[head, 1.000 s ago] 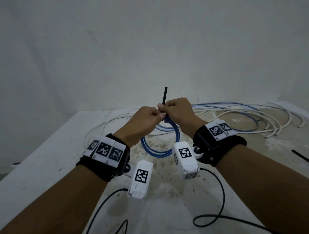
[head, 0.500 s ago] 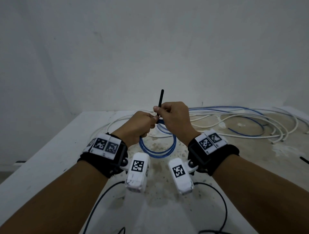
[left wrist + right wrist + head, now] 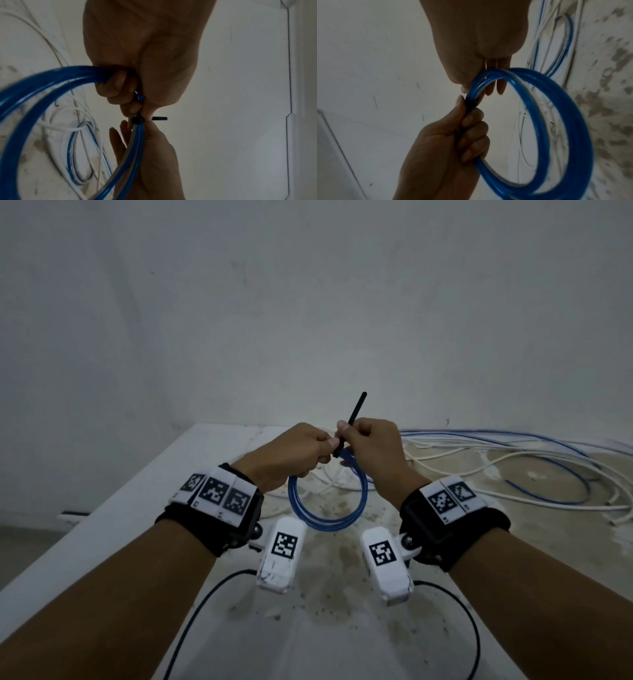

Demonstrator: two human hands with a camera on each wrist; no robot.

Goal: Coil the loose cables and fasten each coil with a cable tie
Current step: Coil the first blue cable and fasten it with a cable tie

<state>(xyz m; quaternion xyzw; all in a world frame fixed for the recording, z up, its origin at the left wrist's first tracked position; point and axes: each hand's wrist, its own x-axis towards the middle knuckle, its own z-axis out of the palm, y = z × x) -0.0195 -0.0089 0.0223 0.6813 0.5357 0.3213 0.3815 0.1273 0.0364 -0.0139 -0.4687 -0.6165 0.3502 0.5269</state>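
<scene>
Wrist gear: you wear black bands with printed markers; a white camera pod hangs under each wrist, thin black leads trailing back across the worktop [image 3: 113, 529].

Left hand: your left hand [image 3: 294, 455] is curled tight round the top of the blue coil [image 3: 325, 518], fingers wrapped over the gathered loops just beside the tie.

Right hand: your right hand [image 3: 371, 453] pinches the tail of the black cable tie [image 3: 352, 419]; thumb and forefinger nip it, the other fingers hang loose behind the coil.

Hands together: knuckles almost touching, both raised above the worktop.

Coil: several blue loops hang down between your wrists, clear of the surface.

Tie: the left wrist view shows its black band already closed round the strands, a short stub sticking out sideways.

Change: a second ago the tail stood near upright; now it leans away to the right and stands clear above your right hand. Your hands sit in much the same spot.

Meaning: in my judgement you are cinching the tie; this coil looks nearly fastened. Whether it is fully snug cannot be told.

Far worktop: loose white cables [image 3: 513, 460] and a loose blue cable [image 3: 561, 494] sprawl behind, uncoiled, so work is left.
</scene>
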